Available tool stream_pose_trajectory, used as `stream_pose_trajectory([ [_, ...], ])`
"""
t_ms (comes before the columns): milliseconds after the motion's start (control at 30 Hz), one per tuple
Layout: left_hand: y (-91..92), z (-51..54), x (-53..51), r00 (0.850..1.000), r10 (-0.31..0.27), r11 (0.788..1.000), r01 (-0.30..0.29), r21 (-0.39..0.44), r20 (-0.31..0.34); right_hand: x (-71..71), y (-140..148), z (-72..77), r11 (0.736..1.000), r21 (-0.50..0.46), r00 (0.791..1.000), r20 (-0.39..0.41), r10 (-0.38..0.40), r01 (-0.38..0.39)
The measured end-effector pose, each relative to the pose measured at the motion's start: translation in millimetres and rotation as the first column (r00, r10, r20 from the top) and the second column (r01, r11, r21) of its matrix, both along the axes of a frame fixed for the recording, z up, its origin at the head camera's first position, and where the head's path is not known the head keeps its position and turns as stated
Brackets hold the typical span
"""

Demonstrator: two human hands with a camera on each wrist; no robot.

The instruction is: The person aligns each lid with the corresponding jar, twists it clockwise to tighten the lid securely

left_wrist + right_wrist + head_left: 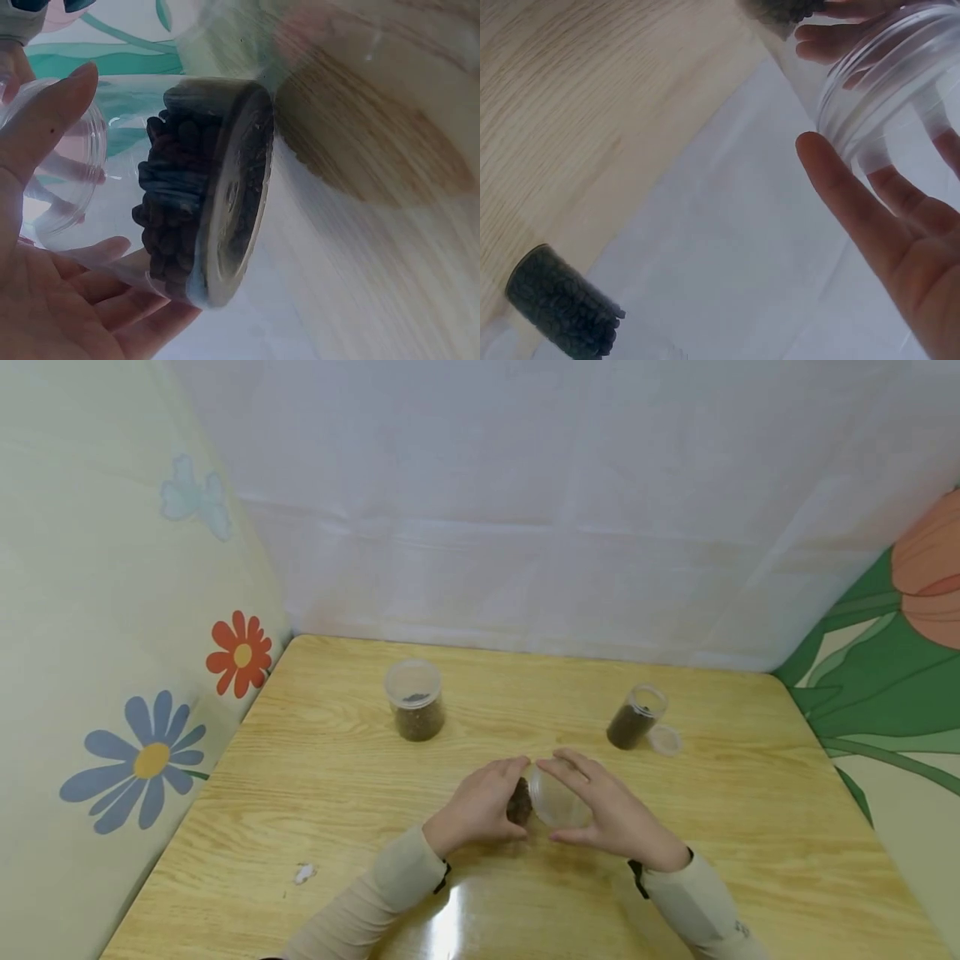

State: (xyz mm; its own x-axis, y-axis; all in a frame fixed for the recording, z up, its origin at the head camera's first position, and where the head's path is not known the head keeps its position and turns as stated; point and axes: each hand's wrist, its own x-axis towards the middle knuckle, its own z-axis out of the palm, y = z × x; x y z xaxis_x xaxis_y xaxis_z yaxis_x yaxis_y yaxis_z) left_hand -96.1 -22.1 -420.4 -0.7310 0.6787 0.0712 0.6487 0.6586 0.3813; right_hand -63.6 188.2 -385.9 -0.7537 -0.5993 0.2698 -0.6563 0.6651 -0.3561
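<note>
My left hand point(483, 806) grips a clear round jar point(120, 157) tipped on its side, with dark bean-like pieces point(176, 195) gathered at its base. The left wrist view shows the thumb on one side of the wall and the fingers on the other. At the jar's mouth, my right hand point(611, 810) holds a clear ridged lid point(862, 97) between thumb and fingers. Whether that lid sits on the rim or is apart from it, I cannot tell. Both hands are above the front middle of the table.
A wide clear jar point(416, 720) with dark contents stands at the back left of the wooden table point(337, 777). To the back right is a narrower jar point(628, 727) of dark pieces, a small clear lid point(665, 741) beside it. A white scrap point(303, 873) lies front left.
</note>
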Motion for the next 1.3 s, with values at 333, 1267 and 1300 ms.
stream_pose_trajectory([
  [333,1.2,0.2,2.8,0.999,0.001,1.0,-0.001,0.0,-0.044,-1.0,-3,-2.3,1.0,-0.02,0.998,-0.066,-0.003,0.001],
  [1267,3.8,-3.0,5.8,0.998,0.006,1.0,-0.005,0.026,-0.067,9.9,-16,-11.4,0.951,-0.098,0.956,0.003,-0.295,0.293],
  [1300,3.9,-3.0,5.8,0.998,0.006,1.0,-0.005,0.027,-0.07,10.1,-17,-11.4,0.948,-0.1,0.953,0.009,-0.302,0.301],
])
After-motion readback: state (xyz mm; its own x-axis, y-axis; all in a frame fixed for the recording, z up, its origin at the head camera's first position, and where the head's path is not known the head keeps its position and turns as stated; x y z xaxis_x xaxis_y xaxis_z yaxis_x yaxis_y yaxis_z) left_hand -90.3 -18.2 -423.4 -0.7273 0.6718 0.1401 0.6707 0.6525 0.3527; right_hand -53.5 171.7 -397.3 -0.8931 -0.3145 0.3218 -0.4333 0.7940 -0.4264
